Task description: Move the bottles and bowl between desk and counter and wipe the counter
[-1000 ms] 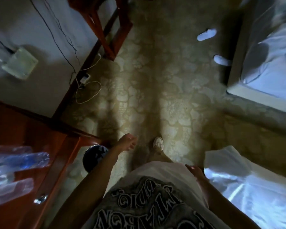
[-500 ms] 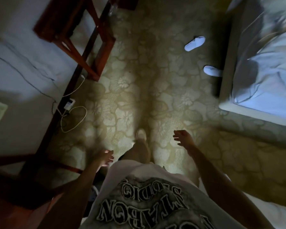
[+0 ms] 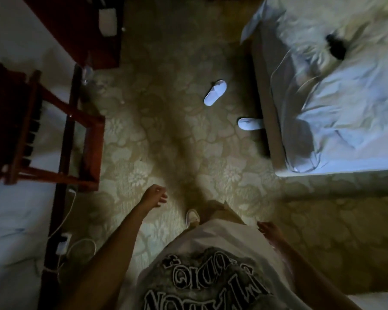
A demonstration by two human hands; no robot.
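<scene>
in the head view, a patterned carpet (image 3: 166, 121) is looked down on, and the person is judged to be walking between desk and counter, since one shoe (image 3: 192, 218) is set forward and both arms swing at the sides. the left hand (image 3: 155, 195) is held out over the carpet with fingers loosely curled round nothing; the right hand (image 3: 269, 230) hangs beside the printed t-shirt (image 3: 211, 276), its fingers relaxed and likewise empty, though blur makes them hard to read. no bottles, bowl or cloth are carried, so a trip to fetch something is judged likely. a small clear bottle-like thing (image 3: 87, 73) is seen on the floor by the dark wooden furniture (image 3: 76, 30), but it cannot be told whether it belongs to the task; the bowl is out of view, and no surface can be told for the counter. a wooden luggage rack (image 3: 43, 139) stands against the wall, white slippers (image 3: 215, 92) lie near the bed (image 3: 334, 108), and a charger with cable (image 3: 64, 242) lies by the skirting. a dark object on the bedding is too dim to name.
</scene>
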